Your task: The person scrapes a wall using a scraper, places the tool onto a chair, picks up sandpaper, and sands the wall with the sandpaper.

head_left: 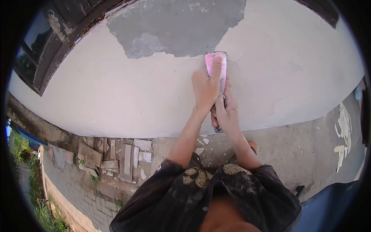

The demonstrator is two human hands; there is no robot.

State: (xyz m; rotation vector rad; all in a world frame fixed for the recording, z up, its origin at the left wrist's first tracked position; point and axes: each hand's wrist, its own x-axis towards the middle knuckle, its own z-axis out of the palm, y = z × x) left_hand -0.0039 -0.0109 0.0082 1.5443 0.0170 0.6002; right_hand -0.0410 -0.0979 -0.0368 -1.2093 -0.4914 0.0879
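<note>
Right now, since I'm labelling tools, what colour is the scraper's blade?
The scraper's blade is mostly pink, seen best in the head view.

The scraper [210,59] has a scuffed, mottled blade face. The wall coating [127,96] is smooth and matt; the exposed patch [177,29] is matt and cement-like. The window frame [48,65] is weathered wood, the shirt [166,201] dusty cloth, the floor [278,154] rough concrete.

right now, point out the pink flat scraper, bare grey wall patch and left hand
Pink flat scraper [210,60]: head view, on its blade.
Bare grey wall patch [176,29]: head view, on its visible middle.
Left hand [205,89]: head view, on its back.
</note>
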